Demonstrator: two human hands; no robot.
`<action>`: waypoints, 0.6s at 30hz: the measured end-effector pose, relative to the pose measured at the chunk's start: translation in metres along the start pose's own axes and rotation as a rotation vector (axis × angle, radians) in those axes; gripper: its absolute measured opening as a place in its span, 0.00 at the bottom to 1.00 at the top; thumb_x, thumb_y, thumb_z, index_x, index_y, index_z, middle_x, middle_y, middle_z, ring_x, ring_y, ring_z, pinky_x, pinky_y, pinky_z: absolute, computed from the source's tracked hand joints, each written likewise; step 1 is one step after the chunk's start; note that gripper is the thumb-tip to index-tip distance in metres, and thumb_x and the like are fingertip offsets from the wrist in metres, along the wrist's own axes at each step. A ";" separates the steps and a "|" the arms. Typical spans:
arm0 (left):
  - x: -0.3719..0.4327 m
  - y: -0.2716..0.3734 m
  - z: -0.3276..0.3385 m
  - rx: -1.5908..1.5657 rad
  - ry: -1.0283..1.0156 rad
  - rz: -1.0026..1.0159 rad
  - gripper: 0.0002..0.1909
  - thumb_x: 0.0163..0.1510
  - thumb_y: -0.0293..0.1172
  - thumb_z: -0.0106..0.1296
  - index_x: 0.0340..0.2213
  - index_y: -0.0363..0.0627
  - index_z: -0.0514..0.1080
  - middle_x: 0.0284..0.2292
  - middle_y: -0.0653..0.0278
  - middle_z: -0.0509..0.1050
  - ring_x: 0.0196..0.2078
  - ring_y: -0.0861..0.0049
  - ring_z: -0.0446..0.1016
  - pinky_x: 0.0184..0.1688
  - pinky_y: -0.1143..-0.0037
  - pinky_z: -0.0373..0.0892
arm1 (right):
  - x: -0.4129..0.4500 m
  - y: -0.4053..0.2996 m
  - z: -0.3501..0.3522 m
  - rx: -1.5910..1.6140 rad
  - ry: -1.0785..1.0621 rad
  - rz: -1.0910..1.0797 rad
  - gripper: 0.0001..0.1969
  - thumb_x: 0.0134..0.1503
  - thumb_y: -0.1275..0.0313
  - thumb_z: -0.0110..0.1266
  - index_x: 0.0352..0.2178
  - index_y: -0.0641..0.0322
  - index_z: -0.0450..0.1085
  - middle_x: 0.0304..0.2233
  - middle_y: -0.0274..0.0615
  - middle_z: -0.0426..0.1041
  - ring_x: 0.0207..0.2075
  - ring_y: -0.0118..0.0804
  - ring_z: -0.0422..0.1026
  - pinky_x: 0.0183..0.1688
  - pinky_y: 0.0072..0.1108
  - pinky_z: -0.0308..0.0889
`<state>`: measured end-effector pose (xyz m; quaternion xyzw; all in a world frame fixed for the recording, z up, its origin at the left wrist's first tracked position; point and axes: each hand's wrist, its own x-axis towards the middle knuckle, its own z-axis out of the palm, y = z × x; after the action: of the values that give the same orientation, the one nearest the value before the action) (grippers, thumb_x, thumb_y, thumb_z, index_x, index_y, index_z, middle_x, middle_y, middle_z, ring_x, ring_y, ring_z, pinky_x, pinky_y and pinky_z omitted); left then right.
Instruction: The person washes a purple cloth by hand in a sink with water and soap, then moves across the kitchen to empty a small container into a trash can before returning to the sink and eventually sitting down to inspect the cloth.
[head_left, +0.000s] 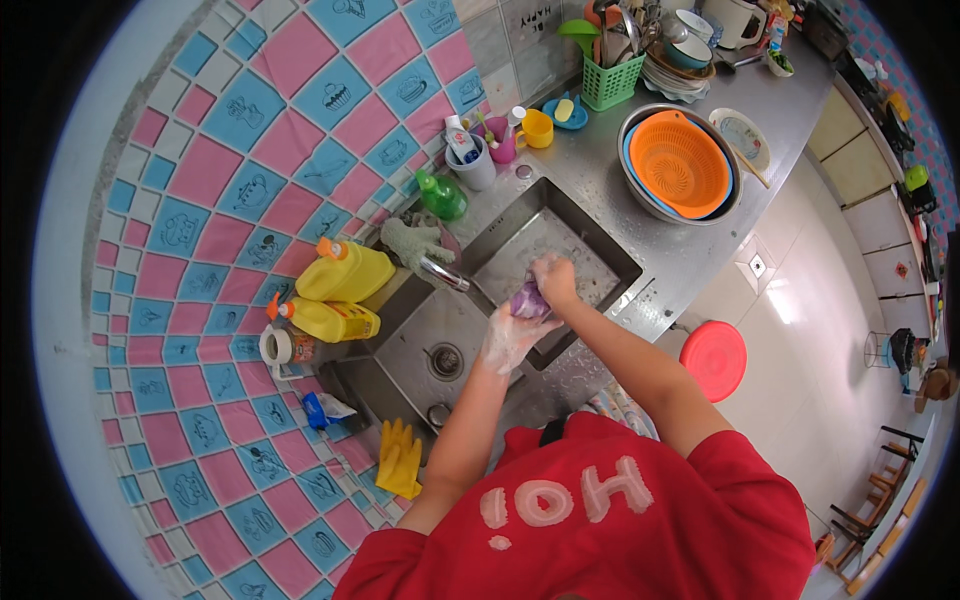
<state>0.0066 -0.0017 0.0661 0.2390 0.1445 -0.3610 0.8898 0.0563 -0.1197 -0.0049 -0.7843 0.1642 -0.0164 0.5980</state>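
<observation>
A small purple item (528, 300), partly covered in white suds, is between my hands over the edge of the right sink basin (592, 247). My fingers hide much of it, so I cannot tell exactly what it is. My left hand (513, 334), coated in foam up to the wrist, holds it from the near left side. From the right, my right hand (555, 279) grips its far end with bent fingers. The chrome faucet (445, 273) points toward my hands from the left. Beside it, the left sink basin (409, 341) has a round drain strainer (445, 361).
Yellow bottles (345, 274), a green soap bottle (442, 195) and a cup of toothpaste (472, 161) line the tiled wall. Yellow rubber gloves (400, 457) hang at lower left. An orange colander (679, 161) sits in a metal bowl. A red round lid (712, 361) is below the counter's right edge.
</observation>
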 end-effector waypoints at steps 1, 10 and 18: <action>0.001 0.001 -0.003 -0.003 0.006 0.003 0.17 0.52 0.33 0.39 0.42 0.36 0.59 0.42 0.57 0.63 0.45 0.70 0.64 0.47 0.73 0.61 | -0.010 -0.006 0.005 0.000 -0.007 0.002 0.10 0.44 0.71 0.45 0.19 0.69 0.68 0.21 0.54 0.69 0.26 0.47 0.70 0.30 0.31 0.64; 0.042 -0.011 -0.130 -0.518 -0.375 -0.237 0.14 0.50 0.33 0.42 0.37 0.36 0.60 0.29 0.62 0.65 0.28 0.78 0.65 0.24 0.78 0.64 | -0.088 -0.053 0.044 -0.188 -0.393 -0.783 0.09 0.42 0.69 0.47 0.15 0.66 0.64 0.15 0.49 0.66 0.23 0.50 0.67 0.27 0.34 0.62; 0.017 -0.015 -0.031 1.563 0.003 0.849 0.15 0.41 0.24 0.45 0.35 0.45 0.64 0.27 0.69 0.68 0.31 0.78 0.70 0.30 0.80 0.66 | -0.035 -0.028 0.010 -0.312 -0.182 -0.386 0.09 0.40 0.67 0.49 0.18 0.62 0.65 0.19 0.53 0.67 0.25 0.54 0.67 0.29 0.35 0.63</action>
<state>0.0057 -0.0045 0.0276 0.8118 -0.2429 0.0043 0.5310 0.0322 -0.0941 0.0244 -0.8820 -0.0424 -0.0340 0.4681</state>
